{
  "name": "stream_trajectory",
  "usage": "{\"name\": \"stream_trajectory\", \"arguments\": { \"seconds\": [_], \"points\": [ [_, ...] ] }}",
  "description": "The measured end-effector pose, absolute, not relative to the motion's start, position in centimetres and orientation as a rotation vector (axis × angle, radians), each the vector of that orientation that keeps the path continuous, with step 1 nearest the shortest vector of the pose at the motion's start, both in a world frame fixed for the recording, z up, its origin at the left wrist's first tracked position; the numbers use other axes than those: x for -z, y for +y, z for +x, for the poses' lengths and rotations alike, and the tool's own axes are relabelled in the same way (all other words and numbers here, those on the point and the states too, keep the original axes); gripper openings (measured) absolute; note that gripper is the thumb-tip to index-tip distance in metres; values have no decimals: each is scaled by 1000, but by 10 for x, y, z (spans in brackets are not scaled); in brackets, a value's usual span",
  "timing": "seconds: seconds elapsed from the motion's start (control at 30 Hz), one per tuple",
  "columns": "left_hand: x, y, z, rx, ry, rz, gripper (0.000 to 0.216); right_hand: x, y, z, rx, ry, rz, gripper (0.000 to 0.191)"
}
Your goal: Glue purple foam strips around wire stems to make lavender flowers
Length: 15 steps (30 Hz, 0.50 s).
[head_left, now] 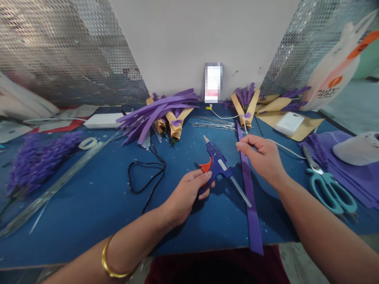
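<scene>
My left hand (197, 183) is wrapped round the handle of a blue glue gun (217, 159) with an orange trigger (205, 165). Its nozzle points away from me, and a clear glue stick (240, 191) juts from the back. My right hand (260, 152) is closed in a pinch over a long purple strip (250, 205); what its fingertips hold, if anything, I cannot make out. That strip runs from the table's front edge up toward a small paper-wrapped lavender bouquet (245, 104).
Purple strips (160, 110) lie across more wrapped bouquets (175, 123). Thin wires (214, 123) sit below a propped phone (213, 83). Teal-handled scissors (328, 185) rest at right, beside purple sheets (352, 177). Lavender stems (44, 161) and a tape roll (88, 143) are left; a black cord (148, 167) loops nearby.
</scene>
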<state>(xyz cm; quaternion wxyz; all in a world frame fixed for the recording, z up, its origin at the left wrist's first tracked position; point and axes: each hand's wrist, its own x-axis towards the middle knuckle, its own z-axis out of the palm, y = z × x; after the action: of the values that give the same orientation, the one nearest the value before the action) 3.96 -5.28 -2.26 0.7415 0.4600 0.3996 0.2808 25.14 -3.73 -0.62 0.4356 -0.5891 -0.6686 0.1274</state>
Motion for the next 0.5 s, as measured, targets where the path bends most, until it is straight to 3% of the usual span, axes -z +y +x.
{"name": "stream_trajectory", "arguments": {
  "seconds": [0.1, 0.3, 0.5],
  "points": [
    [23, -53, 39, -621, 874, 1003, 28, 6, -35, 261, -188, -1933, -1522, 19],
    [23, -53, 39, -619, 862, 1003, 28, 11, -27, 276, -422, -2255, -1622, 14],
    [22, -53, 40, -624, 864, 1018, 27, 18, -24, 269, -364, -2465, -1714, 5]
  ]
}}
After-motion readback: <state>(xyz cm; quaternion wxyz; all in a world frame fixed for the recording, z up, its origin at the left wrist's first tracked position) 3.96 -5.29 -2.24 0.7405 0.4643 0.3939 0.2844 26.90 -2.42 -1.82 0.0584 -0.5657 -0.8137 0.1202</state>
